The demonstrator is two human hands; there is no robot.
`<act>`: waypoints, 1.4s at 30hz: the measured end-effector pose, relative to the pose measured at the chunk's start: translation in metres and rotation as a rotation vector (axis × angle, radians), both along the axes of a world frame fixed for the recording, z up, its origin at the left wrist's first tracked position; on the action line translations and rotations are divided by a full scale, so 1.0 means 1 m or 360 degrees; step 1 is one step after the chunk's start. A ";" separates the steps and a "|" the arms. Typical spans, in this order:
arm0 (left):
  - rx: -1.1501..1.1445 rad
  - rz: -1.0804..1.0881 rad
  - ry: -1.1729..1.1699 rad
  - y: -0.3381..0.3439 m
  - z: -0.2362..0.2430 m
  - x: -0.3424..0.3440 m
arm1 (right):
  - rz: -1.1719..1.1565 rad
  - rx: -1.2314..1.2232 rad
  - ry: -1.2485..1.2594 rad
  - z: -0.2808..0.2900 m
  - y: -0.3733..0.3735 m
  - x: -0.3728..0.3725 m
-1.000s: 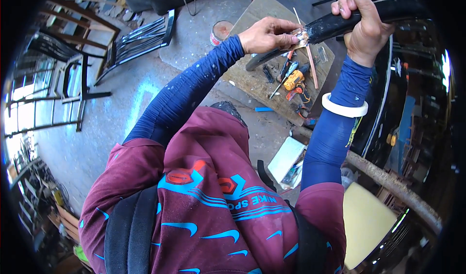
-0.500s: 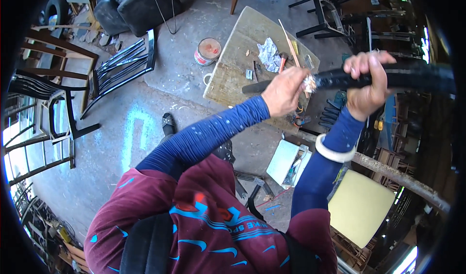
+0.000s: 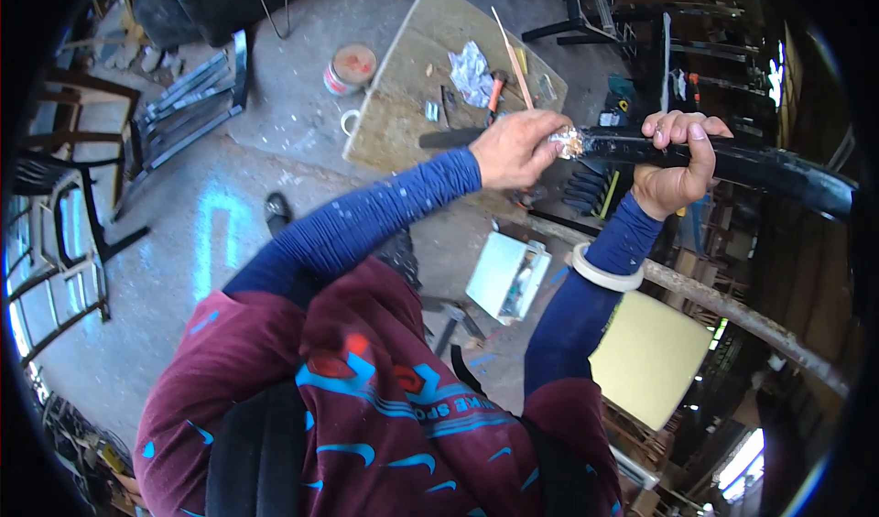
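Note:
A long black wooden bar [image 3: 769, 164] stretches across in front of me, above the low table. Near its middle is a rough, pale, splintered spot [image 3: 571, 141]. My left hand [image 3: 517, 149] is closed round the bar just left of that spot, thumb and fingertips against it; a dark end [image 3: 444, 139] sticks out beyond the hand. Farther right, my right hand [image 3: 682, 160] wraps the bar from below, fingers curled over its top. A pale ring like a tape roll [image 3: 604, 270] sits round my right forearm.
A worn low table [image 3: 389, 105] bears crumpled paper [image 3: 472, 73], an orange-handled tool [image 3: 495, 94] and a thin stick [image 3: 511, 54]. Left of it stands a tin [image 3: 350, 68]. An open toolbox [image 3: 499, 274] lies nearer me. Black chair frames [image 3: 197, 105] stand left; a pale yellow panel [image 3: 650, 357] is at right.
The surroundings have shifted left and slightly up in view. The bar's right end has tilted down toward me. Both hands keep hold of the bar.

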State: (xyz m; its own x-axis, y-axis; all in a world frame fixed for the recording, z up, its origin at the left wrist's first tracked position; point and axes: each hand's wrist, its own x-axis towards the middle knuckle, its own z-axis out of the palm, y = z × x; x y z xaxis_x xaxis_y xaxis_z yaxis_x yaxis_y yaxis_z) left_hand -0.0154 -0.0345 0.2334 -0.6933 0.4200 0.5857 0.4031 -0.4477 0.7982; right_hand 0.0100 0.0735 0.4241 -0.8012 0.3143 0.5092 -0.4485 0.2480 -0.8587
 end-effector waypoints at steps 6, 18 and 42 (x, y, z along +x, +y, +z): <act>-0.0102 -0.0130 -0.0057 0.010 -0.006 -0.001 | 0.0050 0.0055 0.0067 0.003 0.017 0.013; -0.0159 0.0014 0.0079 0.028 -0.011 0.010 | -0.0039 -0.0093 0.0003 -0.002 0.033 0.021; -0.0355 -0.0548 0.0057 0.023 0.002 -0.004 | -0.0211 -0.0315 0.0346 -0.007 0.022 0.035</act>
State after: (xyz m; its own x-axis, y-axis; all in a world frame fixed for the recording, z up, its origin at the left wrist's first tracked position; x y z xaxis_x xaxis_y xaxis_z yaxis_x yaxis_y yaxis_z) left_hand -0.0198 -0.0118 0.2351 -0.4709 0.7433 0.4752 0.2894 -0.3787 0.8791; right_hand 0.0455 0.0955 0.4170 -0.6260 0.5188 0.5822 -0.6015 0.1539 -0.7839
